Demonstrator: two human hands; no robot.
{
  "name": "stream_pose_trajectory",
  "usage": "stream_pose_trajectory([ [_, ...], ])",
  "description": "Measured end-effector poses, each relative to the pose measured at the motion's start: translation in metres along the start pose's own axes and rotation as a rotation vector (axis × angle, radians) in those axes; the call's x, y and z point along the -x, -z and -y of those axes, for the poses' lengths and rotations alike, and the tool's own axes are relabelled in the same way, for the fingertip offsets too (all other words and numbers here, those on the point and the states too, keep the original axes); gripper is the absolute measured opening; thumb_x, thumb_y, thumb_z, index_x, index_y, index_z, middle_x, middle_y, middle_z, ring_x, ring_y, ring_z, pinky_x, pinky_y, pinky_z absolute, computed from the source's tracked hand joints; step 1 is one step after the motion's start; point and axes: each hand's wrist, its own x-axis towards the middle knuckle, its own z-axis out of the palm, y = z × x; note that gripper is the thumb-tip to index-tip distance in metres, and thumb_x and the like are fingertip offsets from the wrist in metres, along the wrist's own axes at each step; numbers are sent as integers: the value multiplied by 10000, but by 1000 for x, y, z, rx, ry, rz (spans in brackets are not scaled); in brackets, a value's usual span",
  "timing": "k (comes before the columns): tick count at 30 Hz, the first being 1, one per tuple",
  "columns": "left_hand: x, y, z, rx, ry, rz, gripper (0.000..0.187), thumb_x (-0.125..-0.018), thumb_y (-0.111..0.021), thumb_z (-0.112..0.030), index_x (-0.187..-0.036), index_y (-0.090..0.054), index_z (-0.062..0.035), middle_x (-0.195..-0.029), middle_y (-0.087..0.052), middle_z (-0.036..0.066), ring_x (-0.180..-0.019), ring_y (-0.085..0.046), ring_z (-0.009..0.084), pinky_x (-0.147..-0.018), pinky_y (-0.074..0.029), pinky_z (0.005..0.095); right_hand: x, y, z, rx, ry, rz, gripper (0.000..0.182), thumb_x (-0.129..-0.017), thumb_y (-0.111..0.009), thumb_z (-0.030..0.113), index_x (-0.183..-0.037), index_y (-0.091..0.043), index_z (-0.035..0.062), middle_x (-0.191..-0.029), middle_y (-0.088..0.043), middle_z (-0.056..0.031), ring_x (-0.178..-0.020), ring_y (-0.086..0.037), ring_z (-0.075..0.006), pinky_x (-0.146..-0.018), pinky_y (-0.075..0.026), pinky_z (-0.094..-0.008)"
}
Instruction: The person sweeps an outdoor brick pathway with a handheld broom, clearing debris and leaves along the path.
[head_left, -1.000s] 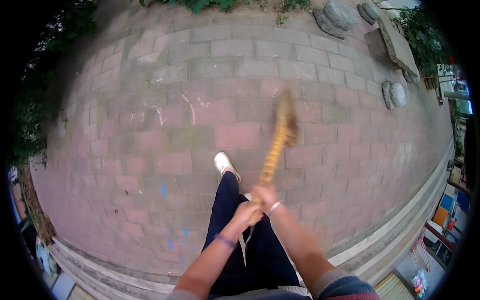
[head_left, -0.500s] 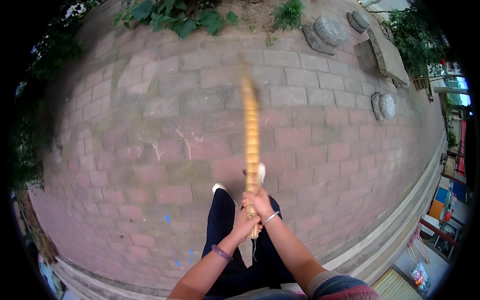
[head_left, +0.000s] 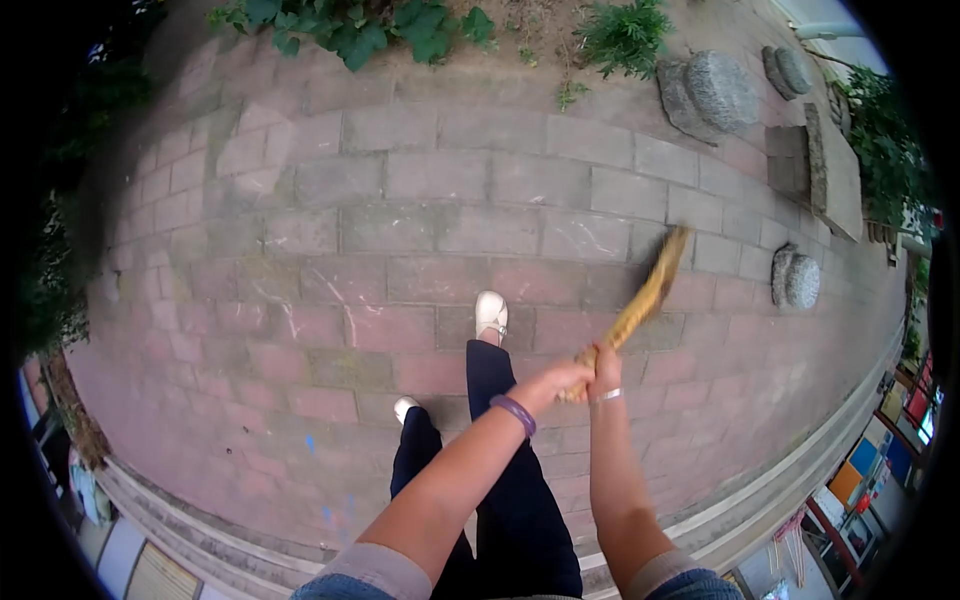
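Note:
A straw broom (head_left: pixel 642 308) with a yellow, segmented handle slants up and to the right from my hands, its brush end blurred against the paving. My left hand (head_left: pixel 566 377), below a purple bangle, is wrapped around the butt end of the handle. Just above it and to the right, my right hand (head_left: pixel 604 372), with a silver bracelet at the wrist, also grips the handle. The two hands touch, and parts of the fingers are hidden behind each other.
Grey and pink paving bricks (head_left: pixel 300 280) spread around my white shoes (head_left: pixel 490 312). Leafy plants (head_left: pixel 350 35) border the soil at the top. Round stones (head_left: pixel 722 92) and a stone slab bench (head_left: pixel 833 175) stand to the right. Steps (head_left: pixel 800 455) run along the lower right.
The broom has swung from pointing straight ahead to the right, and both hands have moved right and up with it. One foot has stepped forward.

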Motion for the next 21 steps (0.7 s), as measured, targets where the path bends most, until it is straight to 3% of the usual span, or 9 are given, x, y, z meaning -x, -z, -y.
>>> stream_pose_trajectory([
  [4,31,53,-63,95,-158,-229,173,-781,-588,-163,-827,-565,2,-665,-593,76,-515,-576,150,-435,-469,257,-6,-114,25,338,117,147,95,-751,-537,99,-794,-507,19,-642,-530,-75,-546,-523,-184,-487,-448,-332],
  [6,66,76,-44,244,-263,-300,190,-800,-559,-175,-894,-523,-14,-675,-562,54,-494,-537,142,-427,-441,254,23,-152,2,374,219,402,48,-686,-573,31,-699,-530,13,-607,-547,-60,-494,-538,-177,-434,-427,-320],
  [8,111,72,-12,443,-313,-482,170,-809,-540,-157,-918,-509,-30,-700,-554,47,-517,-534,139,-452,-451,245,50,-175,-42,787,280,495,97,-674,-593,64,-683,-578,-32,-613,-600,-121,-554,-603,-204,-463,-453,-349],
  [10,137,57,15,665,-485,-529,162,-809,-521,-131,-941,-489,-41,-728,-549,51,-536,-538,139,-469,-460,244,74,-192,-75,1066,265,695,108,-665,-613,86,-654,-560,-8,-594,-584,-105,-521,-588,-188,-452,-453,-335],
  [13,148,32,15,692,-600,-749,108,-818,-467,-100,-910,-492,-49,-735,-548,45,-583,-561,139,-501,-473,263,126,-205,-56,857,-90,1076,141,-677,-632,110,-672,-537,6,-587,-564,-70,-504,-578,-160,-447,-455,-302],
  [15,152,22,19,680,-723,-761,129,-813,-464,-57,-938,-489,-38,-756,-554,51,-595,-574,150,-525,-498,289,144,-201,-50,834,-165,1145,165,-691,-641,127,-720,-520,18,-597,-544,-37,-502,-566,-128,-447,-451,-270],
  [16,158,15,22,688,-749,-769,142,-810,-463,-40,-950,-487,-35,-760,-556,54,-601,-579,150,-534,-505,292,151,-194,-48,872,-138,1127,174,-719,-638,134,-786,-523,22,-619,-544,-33,-501,-559,-120,-445,-446,-255],
  [18,168,15,40,646,-636,-560,178,-800,-479,-27,-979,-474,-32,-753,-555,57,-611,-588,152,-538,-514,297,165,-173,-40,758,-45,1011,182,-743,-645,114,-845,-519,31,-613,-528,-20,-503,-543,-109,-439,-437,-241],
  [21,181,28,40,347,-470,-297,223,-755,-553,-22,-962,-470,-31,-744,-558,64,-578,-583,148,-517,-511,280,175,-148,-30,715,-66,658,213,-762,-633,87,-908,-487,30,-666,-543,-41,-516,-551,-120,-430,-457,-247],
])
